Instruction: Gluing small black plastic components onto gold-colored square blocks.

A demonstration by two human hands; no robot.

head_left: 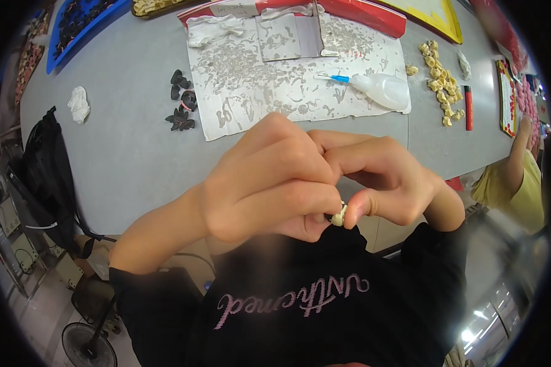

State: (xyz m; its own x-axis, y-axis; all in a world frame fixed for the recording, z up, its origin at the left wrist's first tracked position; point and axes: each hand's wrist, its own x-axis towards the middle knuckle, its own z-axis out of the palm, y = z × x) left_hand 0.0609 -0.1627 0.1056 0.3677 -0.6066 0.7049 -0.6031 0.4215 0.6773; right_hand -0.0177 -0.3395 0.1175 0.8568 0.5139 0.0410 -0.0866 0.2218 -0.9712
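My left hand (272, 183) and my right hand (389, 177) meet above the table's near edge, both with fingers closed. Between their fingertips sits a small cream piece (338, 217), with a bit of something dark beside it. My right thumb presses against its right side. The left fingers curl over its left side and hide much of it. Beyond my hands lies a white sheet (226, 122) covered in grey smears. On that sheet rests a clear squeeze bottle (382, 90) with a blue needle tip pointing left.
Several black flower-shaped pieces (181, 119) lie left of the sheet, near a crumpled white tissue (79, 104). On the right are a pile of cream pieces (442, 82) and a red marker (468, 107). A blue tray (82, 30) stands far left. Another person's yellow-green clothing (511, 192) shows at right.
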